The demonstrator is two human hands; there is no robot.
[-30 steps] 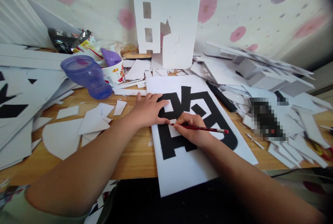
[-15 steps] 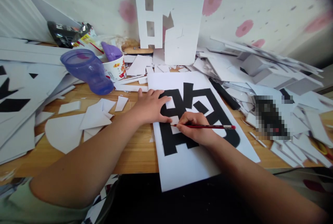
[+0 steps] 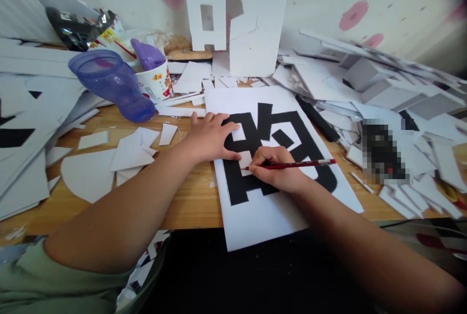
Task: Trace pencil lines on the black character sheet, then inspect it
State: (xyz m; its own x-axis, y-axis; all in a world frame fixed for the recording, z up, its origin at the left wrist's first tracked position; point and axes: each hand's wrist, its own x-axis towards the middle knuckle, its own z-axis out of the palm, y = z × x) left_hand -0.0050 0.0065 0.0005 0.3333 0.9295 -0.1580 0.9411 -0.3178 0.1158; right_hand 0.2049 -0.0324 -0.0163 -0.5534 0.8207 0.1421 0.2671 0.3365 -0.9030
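The wooden counter was crowded with white card offcuts, and a tall white card building model with cut-out windows stood at its back against the flowered wall. At the near edge, partly overhanging it, lay a white sheet with a large black character cut-out lying flat on it, already cut to shape with its inner openings removed. The left hand rested on the cut-out's left side, its fingers spread and pressing flat to pin it. The right hand had its fingers closed in a writing grip round a red pencil, whose tip met the edge of a small opening near the middle of the shape. Judging by that, the tracing was under way at an inner edge, but no pencil line could be made out on the sheet, so how much of the outline was drawn or left could not be told. As for writing, the black shape looked like a bold Chinese character, not surely readable from this angle. A purple plastic cup lay on its side to the left, and just behind it a paper tub carried red and yellow print too small to read.
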